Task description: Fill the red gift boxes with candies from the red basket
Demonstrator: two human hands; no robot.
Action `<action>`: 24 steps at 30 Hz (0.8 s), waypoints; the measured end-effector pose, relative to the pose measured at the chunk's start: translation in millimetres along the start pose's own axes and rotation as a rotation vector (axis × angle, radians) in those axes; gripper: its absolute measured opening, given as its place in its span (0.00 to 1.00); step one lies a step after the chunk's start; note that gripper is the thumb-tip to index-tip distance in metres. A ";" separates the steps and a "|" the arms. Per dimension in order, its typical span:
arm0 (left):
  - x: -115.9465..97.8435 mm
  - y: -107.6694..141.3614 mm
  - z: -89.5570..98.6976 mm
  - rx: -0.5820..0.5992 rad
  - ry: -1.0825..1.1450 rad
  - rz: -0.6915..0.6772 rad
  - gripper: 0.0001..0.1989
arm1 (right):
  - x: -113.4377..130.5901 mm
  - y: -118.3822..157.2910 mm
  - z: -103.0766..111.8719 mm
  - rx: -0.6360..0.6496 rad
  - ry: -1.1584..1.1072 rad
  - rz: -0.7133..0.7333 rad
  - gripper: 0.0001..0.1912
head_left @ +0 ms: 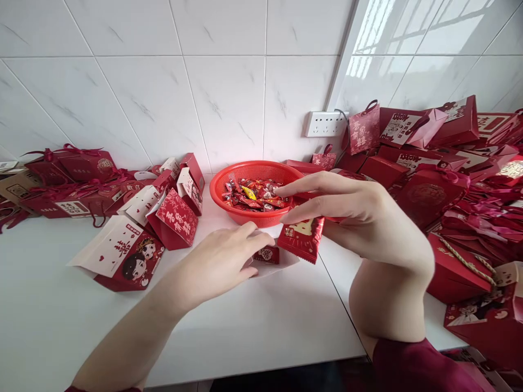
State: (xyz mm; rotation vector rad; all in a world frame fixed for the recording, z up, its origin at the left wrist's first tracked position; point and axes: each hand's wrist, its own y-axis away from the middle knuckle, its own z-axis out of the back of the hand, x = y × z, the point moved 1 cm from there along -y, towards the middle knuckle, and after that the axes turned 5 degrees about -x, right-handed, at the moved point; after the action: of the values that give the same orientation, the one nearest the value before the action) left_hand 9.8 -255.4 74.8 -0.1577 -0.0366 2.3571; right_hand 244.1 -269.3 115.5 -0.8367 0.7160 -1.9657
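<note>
My right hand holds a shiny red wrapped packet between thumb and fingers, just right of a small open box. My left hand grips the left side of that open box, which has pale flaps and a red item showing inside. Fingers of the left hand hide part of the box. Behind both hands stands a red plastic basket with many wrapped candies, one of them yellow. My right fingers overlap the basket's right side in the view.
To the left stand red and white gift boxes, one with cartoon faces. Many red boxes and bags are piled at the right. A white power strip is on the tiled wall. The white table has a seam.
</note>
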 end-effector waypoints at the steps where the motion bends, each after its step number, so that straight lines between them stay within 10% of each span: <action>1: -1.2 0.6 -1.2 -0.005 -0.004 -0.007 0.15 | 1.3 0.1 0.9 0.004 -0.001 0.003 0.16; 16: -2.6 -0.9 1.7 0.017 0.086 -0.032 0.18 | 4.6 0.8 -3.8 0.024 -0.005 -0.069 0.12; 24: 4.1 -4.2 4.7 -0.011 0.097 -0.067 0.16 | -18.6 -3.8 -29.7 -0.394 0.392 0.414 0.11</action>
State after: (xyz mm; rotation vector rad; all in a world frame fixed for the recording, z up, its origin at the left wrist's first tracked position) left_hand 9.3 -249.4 79.4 -0.2712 -0.0074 2.2801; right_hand 226.8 -246.4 94.9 -0.4681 1.4198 -1.6431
